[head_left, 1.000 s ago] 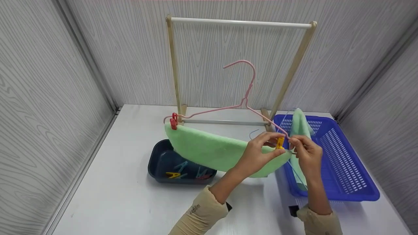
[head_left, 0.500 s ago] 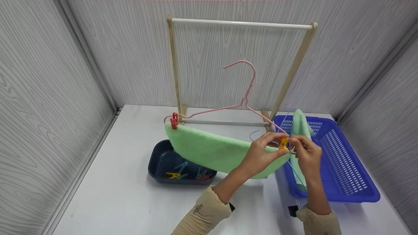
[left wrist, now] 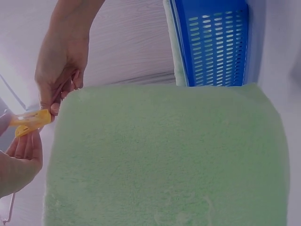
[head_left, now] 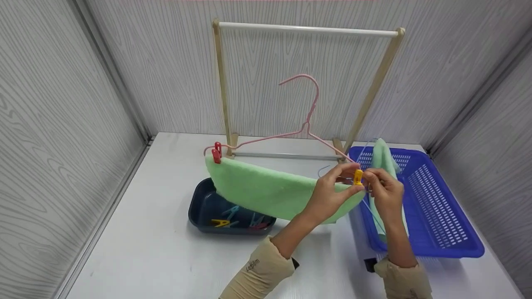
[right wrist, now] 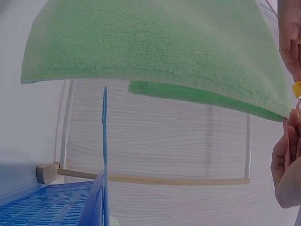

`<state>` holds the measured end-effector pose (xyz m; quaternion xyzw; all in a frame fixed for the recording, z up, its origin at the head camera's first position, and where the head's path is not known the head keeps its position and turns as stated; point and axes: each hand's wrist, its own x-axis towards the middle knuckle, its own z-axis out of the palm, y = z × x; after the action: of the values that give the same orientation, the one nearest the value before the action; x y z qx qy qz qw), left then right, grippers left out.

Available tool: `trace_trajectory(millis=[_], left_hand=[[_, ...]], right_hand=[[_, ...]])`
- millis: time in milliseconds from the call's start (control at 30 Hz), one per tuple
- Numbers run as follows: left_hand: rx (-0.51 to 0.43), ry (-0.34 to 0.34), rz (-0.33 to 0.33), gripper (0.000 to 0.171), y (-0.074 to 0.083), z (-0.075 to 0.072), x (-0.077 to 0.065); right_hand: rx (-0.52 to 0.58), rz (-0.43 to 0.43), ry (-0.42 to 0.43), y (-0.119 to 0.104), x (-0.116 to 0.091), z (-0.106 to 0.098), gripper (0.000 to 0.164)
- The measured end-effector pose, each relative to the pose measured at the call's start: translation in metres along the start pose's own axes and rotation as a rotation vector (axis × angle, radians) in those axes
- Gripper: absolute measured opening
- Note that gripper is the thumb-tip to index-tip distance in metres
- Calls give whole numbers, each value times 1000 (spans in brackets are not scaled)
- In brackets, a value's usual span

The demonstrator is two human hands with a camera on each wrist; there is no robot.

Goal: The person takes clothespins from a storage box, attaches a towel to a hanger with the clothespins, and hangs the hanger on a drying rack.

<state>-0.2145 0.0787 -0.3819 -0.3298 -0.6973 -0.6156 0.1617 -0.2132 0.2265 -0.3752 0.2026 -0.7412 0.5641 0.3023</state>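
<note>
A light green towel (head_left: 266, 187) hangs folded over the lower bar of a pink wire hanger (head_left: 305, 124), held up above the table. A red clothespin (head_left: 216, 153) grips the towel at the hanger's left end. Near the right end, my left hand (head_left: 328, 195) pinches a yellow clothespin (head_left: 358, 177) between thumb and fingers, its handles squeezed. My right hand (head_left: 386, 193) pinches the hanger's right corner beside the towel's edge. In the left wrist view the clothespin (left wrist: 33, 122) sits just off the towel's corner, close to the right hand's fingertips.
A dark bin (head_left: 199, 207) with several clothespins stands behind the towel at left. At right, a blue basket (head_left: 449, 199) holds another green towel (head_left: 382, 158) and a blue wire hanger. A rack with a white rail (head_left: 307, 28) and wooden posts rises at the back.
The hanger with its towel has shifted slightly left and up, both hands moving along with it. The yellow clothespin moved right toward the hanger's corner, then slightly back left with the hanger.
</note>
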Motion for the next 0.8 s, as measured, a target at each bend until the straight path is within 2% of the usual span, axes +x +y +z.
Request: trace_trajectory(millis=[300,500,600,800], left_hand=[[8,33,-9,37,2,-1,0],[11,41,-16,33,26,-8,-1],[23,43,-11,32,32,-11,-1],[28,42,-16,36,3,-2,-1]], right_hand=[[-15,19,3,-4,1,6,13],[4,12,4,-6,1,10,13],[21,11,7,-5,2,11,14],[17,11,12,-6,2,12,13]])
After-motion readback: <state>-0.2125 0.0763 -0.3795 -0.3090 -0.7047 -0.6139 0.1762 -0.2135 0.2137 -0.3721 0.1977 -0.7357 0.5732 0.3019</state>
